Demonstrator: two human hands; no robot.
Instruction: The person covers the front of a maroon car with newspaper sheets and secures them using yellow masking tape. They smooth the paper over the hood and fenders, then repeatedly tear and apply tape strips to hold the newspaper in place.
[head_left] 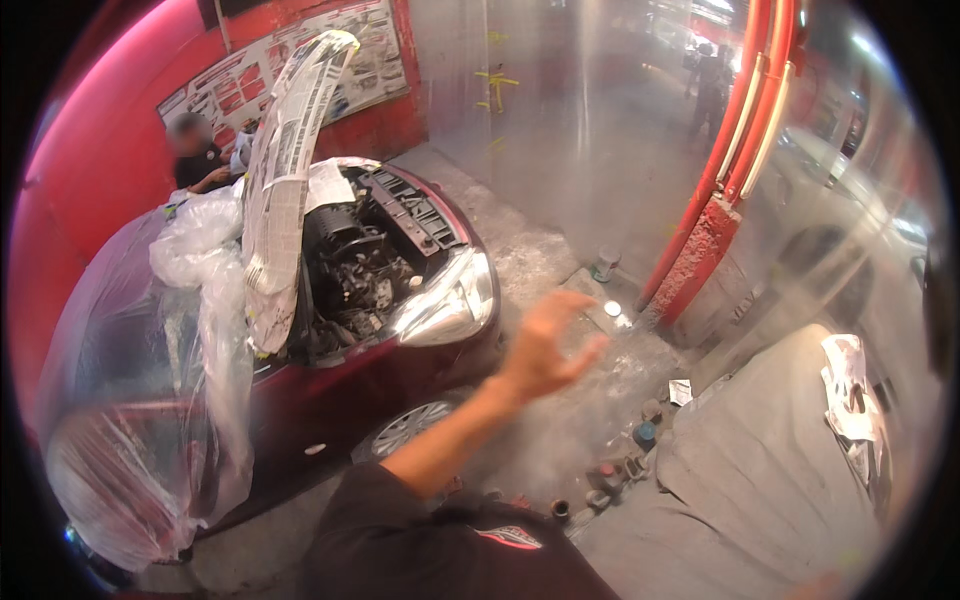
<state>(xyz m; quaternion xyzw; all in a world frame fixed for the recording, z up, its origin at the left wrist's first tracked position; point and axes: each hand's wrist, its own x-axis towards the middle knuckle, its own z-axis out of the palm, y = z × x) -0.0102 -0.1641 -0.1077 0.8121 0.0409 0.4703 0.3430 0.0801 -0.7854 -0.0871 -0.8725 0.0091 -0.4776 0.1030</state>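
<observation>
So the dark red car [320, 405] is sitting right in front of me, off to my left, nose toward the middle of the bay. Covering-up looks pretty far along to me: clear plastic sheeting [125, 335] is draped over the cabin and side, and there's newspaper [285, 150] all over the raised panel, which I take to be the hood. Not everything's wrapped though. The engine bay [355, 265] is open to view, with just a bit of paper near its back edge, and the headlight [447, 300], front fender and front wheel [408, 425] are bare. Whether those bits are meant to stay bare, I honestly can't say from here.

My left hand [538, 350] is up in the air to the right of the headlight, thumb and fingers spread apart, nothing in it. Can't really make out my right hand; a skin-toned smudge [824, 588] low on the right might be it, no clue what it's doing.

Another person [197, 155] is across the car by the red wall. Small containers [645, 434] are on the floor beside the grey cover [755, 460], untouched by my left hand.
</observation>
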